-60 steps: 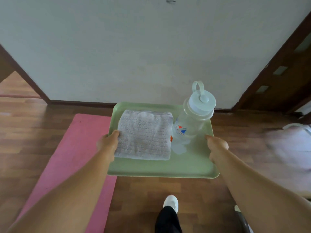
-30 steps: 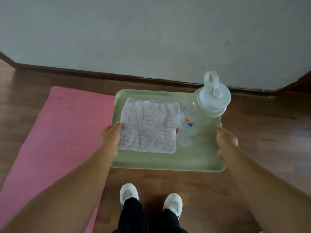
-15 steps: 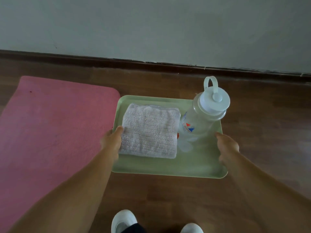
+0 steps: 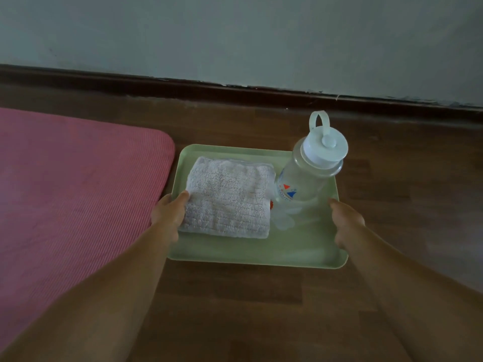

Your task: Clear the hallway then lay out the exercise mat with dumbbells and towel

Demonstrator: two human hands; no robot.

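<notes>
A pale green tray [image 4: 300, 249] is low over the wooden floor, just right of the pink exercise mat [image 4: 73, 199]. My left hand [image 4: 168, 214] grips the tray's left edge, thumb against the folded white towel [image 4: 230, 198] lying on it. My right hand [image 4: 346, 222] grips the tray's right edge. A clear water bottle [image 4: 308, 176] with a white looped lid stands upright on the tray, right of the towel. No dumbbells are in view.
A white wall [image 4: 235, 35] with a dark skirting board [image 4: 235, 92] runs across just beyond the tray. Brown wooden floor [image 4: 405, 178] extends to the right and in front of me.
I have bent down and the tray has come low toward the floor beside the mat's corner. My feet have left the view. Both hands keep their hold on the tray.
</notes>
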